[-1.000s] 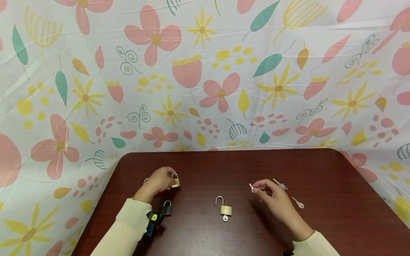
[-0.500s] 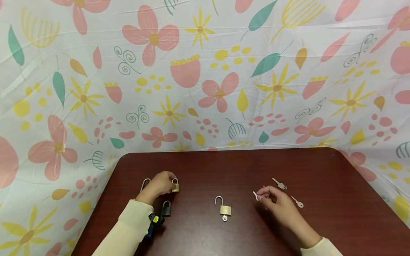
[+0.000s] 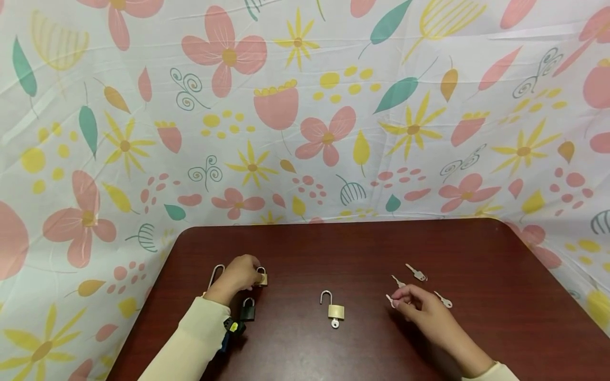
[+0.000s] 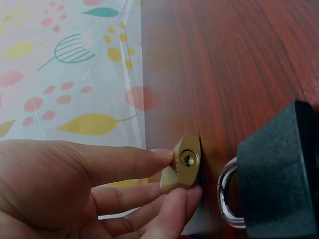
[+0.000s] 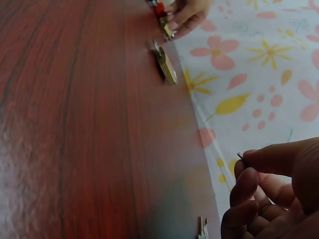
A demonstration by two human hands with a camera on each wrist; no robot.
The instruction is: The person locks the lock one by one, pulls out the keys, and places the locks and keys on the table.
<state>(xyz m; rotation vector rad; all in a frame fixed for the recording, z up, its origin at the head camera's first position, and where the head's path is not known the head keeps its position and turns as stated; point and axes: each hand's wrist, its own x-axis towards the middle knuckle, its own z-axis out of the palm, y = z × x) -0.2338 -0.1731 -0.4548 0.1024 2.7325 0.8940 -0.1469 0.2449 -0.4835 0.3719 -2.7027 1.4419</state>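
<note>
Near the table's left side, my left hand [image 3: 237,276] pinches a small brass padlock [image 3: 262,278] between thumb and fingers. Its keyhole faces the left wrist camera, with the brass body [image 4: 180,172] held at the fingertips. My right hand [image 3: 423,308] pinches a small key [image 3: 391,300] at the right; only the key's tip [image 5: 241,157] shows in the right wrist view. Just beyond those fingers lies another key [image 3: 397,282]. Between the hands, a brass padlock [image 3: 336,312] lies with its shackle swung out and a key [image 3: 335,323] in its bottom.
A black padlock [image 3: 247,311] lies nearer than the left hand. Behind that hand shows a long shackle [image 3: 217,272], its body mostly hidden. Two more keys [image 3: 417,273] lie to the right. A flowered cloth [image 3: 305,132] hangs behind the brown table [image 3: 305,248].
My right hand has moved right and nearer with its key, uncovering another key on the table. My left hand has come slightly nearer with the brass padlock.
</note>
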